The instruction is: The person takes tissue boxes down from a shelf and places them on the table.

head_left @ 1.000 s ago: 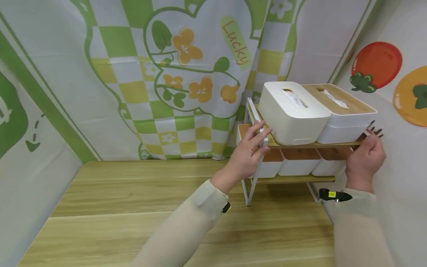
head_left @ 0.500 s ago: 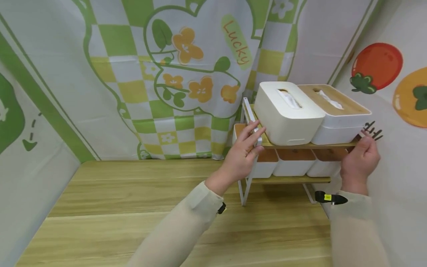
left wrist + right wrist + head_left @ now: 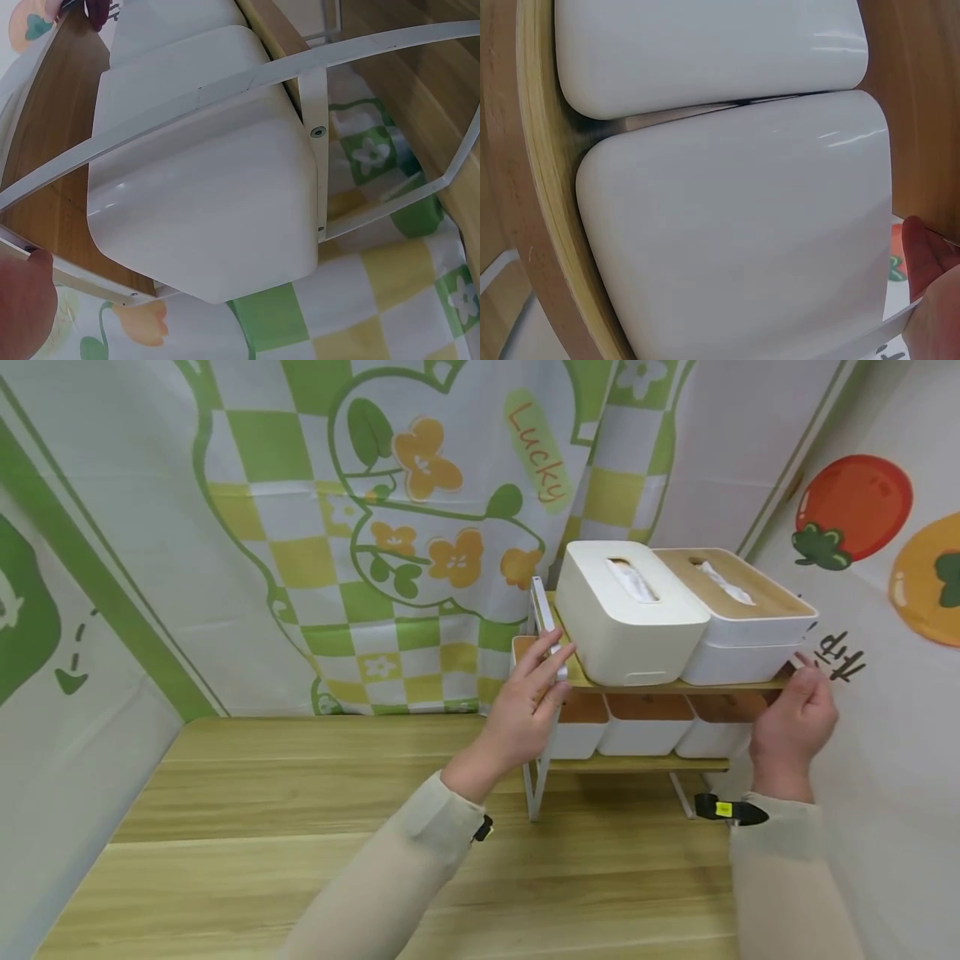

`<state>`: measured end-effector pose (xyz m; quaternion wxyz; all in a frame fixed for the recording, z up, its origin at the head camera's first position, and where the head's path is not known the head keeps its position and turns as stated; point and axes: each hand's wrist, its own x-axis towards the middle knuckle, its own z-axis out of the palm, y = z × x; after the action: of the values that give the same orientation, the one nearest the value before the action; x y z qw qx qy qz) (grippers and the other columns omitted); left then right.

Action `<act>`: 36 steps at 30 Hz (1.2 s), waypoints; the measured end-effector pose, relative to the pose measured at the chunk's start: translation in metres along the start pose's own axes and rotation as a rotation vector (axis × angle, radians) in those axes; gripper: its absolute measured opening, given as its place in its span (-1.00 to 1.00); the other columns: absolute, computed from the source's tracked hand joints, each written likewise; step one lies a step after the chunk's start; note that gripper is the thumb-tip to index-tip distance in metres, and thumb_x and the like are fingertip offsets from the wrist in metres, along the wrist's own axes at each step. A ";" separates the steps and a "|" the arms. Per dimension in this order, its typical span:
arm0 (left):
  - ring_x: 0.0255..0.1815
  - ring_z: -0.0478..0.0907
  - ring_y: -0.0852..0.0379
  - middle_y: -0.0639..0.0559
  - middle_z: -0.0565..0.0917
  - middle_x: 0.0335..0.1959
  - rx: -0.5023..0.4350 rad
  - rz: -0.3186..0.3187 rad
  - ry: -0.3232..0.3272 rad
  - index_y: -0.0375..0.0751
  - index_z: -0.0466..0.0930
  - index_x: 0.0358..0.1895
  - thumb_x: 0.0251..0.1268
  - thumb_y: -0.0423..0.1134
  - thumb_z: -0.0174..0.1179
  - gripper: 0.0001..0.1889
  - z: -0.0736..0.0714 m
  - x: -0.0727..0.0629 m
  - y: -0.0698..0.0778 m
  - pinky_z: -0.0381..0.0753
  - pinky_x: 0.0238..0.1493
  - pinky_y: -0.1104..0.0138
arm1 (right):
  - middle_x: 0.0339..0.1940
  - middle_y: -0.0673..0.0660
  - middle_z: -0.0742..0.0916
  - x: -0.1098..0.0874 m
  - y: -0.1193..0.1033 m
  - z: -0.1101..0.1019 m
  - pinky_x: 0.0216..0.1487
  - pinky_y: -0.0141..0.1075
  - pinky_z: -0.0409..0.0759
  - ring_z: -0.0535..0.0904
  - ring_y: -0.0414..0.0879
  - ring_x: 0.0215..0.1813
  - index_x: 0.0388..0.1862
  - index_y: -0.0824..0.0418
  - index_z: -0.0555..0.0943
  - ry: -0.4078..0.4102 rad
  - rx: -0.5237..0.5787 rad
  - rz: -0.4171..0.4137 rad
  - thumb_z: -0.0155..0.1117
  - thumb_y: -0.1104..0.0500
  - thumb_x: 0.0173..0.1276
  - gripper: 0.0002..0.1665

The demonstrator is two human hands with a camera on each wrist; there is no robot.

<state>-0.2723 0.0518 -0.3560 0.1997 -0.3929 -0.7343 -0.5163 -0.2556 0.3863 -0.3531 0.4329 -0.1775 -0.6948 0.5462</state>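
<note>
A two-tier rack (image 3: 626, 766) with wooden boards and white metal side frames stands on the table, between my hands. My left hand (image 3: 522, 714) holds the upper left side frame, its fingers over the rail. At the right end, my right hand (image 3: 793, 731) grips the upper board's edge; its fingertips are partly hidden behind the frame. On top sit a cream tissue box (image 3: 652, 652) and a white tissue box with a wooden lid (image 3: 738, 652). Several white bins (image 3: 647, 737) stand on the lower board. The left wrist view shows a bin (image 3: 202, 195) near my left hand (image 3: 26, 304).
The wooden table (image 3: 300, 802) extends to the left and front of the rack. A green checked curtain (image 3: 457, 552) hangs behind it. To the right is a white wall with a tomato picture (image 3: 855, 510).
The rack has slid left along the table with its tissue boxes and bins, away from the right wall. Both hands have moved left with it, keeping their hold.
</note>
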 end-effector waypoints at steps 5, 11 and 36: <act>0.57 -0.09 0.15 -0.11 0.14 0.56 0.021 -0.002 0.026 -0.30 0.32 0.46 0.55 -0.30 0.02 -0.52 -0.009 -0.006 -0.002 0.18 0.42 0.25 | 0.27 -0.08 0.62 -0.010 -0.005 0.008 0.33 -0.42 0.28 0.41 -0.30 0.30 0.24 0.04 0.61 -0.004 -0.012 -0.005 -0.21 -0.08 0.66 -0.51; 0.56 -0.08 0.18 -0.10 0.13 0.57 0.084 -0.001 0.033 -0.34 0.28 0.47 0.43 -0.40 0.13 -0.43 -0.023 -0.014 -0.001 0.51 -0.46 0.41 | 0.24 -0.08 0.65 -0.024 -0.010 0.016 0.30 -0.41 0.32 0.45 -0.29 0.28 0.23 0.02 0.63 0.003 0.018 -0.037 -0.16 -0.09 0.64 -0.52; 0.54 0.06 0.08 -0.07 0.16 0.56 0.111 0.001 0.172 -0.41 0.31 0.41 0.00 -0.69 0.08 -0.25 -0.068 -0.041 -0.011 0.35 -0.77 0.44 | 0.13 0.03 0.71 -0.075 -0.026 0.055 0.14 -0.40 0.45 0.55 -0.24 0.15 0.13 0.28 0.67 -0.029 0.065 -0.182 -0.08 -0.05 0.63 -0.48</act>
<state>-0.2637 -0.0276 -0.3648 0.2838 -0.3355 -0.7419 -0.5065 -0.2509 0.2905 -0.3619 0.4762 -0.0917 -0.6962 0.5292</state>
